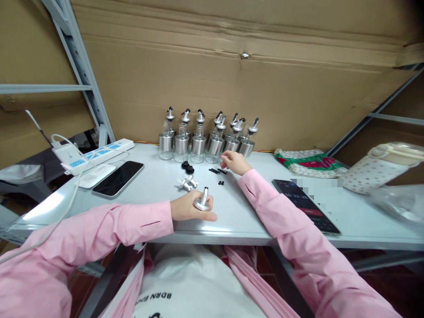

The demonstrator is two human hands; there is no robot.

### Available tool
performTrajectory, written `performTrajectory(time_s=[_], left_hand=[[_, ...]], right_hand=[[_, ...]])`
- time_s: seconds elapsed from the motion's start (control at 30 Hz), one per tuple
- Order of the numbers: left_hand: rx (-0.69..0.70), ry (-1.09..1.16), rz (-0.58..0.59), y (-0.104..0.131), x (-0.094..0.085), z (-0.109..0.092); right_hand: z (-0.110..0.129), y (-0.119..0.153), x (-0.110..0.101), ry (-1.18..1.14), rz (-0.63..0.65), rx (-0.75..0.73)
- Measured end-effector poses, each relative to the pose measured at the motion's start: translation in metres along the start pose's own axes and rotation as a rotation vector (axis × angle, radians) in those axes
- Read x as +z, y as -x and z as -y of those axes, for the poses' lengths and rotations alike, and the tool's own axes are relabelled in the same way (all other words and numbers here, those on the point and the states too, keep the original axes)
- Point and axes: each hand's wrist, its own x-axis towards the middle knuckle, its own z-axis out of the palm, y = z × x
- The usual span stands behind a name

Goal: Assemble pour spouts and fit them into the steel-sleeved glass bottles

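Observation:
Near the table's front edge my left hand (194, 206) is wrapped round a silver pourer part (201, 203), its narrow spout with a dark tip pointing up. My right hand (235, 162) reaches over the small black strips (213, 171), fingers bent together; whatever they pinch is too small to make out. Just below lie tiny black pieces (221, 183). Black round stoppers (187, 167) and several silver spout parts (187, 183) rest between the hands and the bottles. Behind them stand several glass bottles with steel sleeves (198, 145), many topped with silver pourers.
On the left lie a dark phone (118, 178), a white charger (96, 176) and a power strip (99, 155) with cables. At right are another phone (306, 205), a knitted cloth (308, 162) and a dotted bottle (374, 168). Cardboard (212, 66) rises behind.

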Motion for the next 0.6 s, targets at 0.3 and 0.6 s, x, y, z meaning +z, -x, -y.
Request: performTrajectory(time_s=[0.3, 0.6], left_hand=[[0.012, 0.040, -0.019, -0.002, 0.000, 0.002], [-0.105, -0.052, -0.102, 0.015, 0.021, -0.022]], right_hand=[[0.005, 0.006, -0.008, 0.019, 0.107, 0.004], [0.029, 0.025, -0.019, -0.141, -0.148, -0.101]])
